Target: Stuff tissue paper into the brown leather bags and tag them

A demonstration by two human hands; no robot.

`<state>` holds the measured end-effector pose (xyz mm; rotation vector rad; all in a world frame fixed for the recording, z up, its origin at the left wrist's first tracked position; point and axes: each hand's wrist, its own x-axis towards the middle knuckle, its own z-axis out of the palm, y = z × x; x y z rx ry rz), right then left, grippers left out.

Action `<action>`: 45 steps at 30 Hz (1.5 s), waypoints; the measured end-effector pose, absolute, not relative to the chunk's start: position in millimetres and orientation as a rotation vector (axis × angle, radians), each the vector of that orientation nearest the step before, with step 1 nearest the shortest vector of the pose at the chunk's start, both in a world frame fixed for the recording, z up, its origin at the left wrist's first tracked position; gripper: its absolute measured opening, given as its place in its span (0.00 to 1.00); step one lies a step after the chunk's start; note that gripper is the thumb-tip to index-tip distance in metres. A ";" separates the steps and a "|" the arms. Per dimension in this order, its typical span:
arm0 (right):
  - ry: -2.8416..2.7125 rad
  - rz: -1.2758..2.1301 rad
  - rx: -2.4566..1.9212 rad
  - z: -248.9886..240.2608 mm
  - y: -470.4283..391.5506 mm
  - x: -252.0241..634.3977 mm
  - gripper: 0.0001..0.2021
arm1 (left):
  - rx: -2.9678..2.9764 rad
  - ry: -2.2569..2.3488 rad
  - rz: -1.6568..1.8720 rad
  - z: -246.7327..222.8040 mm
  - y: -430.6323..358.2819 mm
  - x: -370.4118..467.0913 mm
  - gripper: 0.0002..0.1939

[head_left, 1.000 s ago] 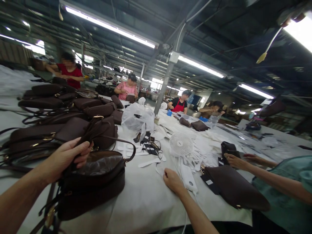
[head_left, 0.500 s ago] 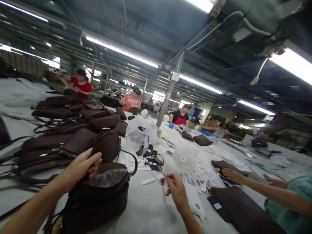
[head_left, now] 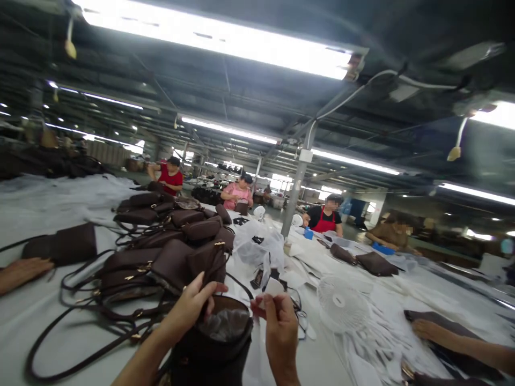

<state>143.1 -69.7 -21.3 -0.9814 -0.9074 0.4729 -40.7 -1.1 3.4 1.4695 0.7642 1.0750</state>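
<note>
2 hands at the open brown bag [head_left: 213,351]

The left hand [head_left: 195,308] pinches its upper edge; the right hand [head_left: 277,327], right of the bag, pinches 1 white piece [head_left: 274,287]. The white fan [head_left: 343,304] stands farther right of the bag.

Head cam, looks fwd over table [head_left: 116,343], prob. tilted slightly.

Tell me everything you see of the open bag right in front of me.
The bag is dark brown, leather-like, and stands with its mouth up, its base cut off by the picture edge. Crumpled clear plastic shows inside against a lighter brown lining. Your left hand is at its rim; your right hand, pinching a white piece, is beside the opening, contact unclear.
</note>
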 end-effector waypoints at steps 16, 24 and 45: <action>-1.721 -0.254 -1.447 -35.6 -40.6 97.1 0.18 | 1.011 0.743 1.445 -15.3 20.6 -17.7 0.20; -2.049 -0.027 -1.520 -30.6 -63.9 161.1 0.14 | 1.045 0.823 1.433 -21.1 26.0 -18.9 0.20; -1.344 0.539 -1.273 7.9 -20.7 120.4 0.22 | 1.152 0.735 1.424 -4.2 8.6 -14.0 0.20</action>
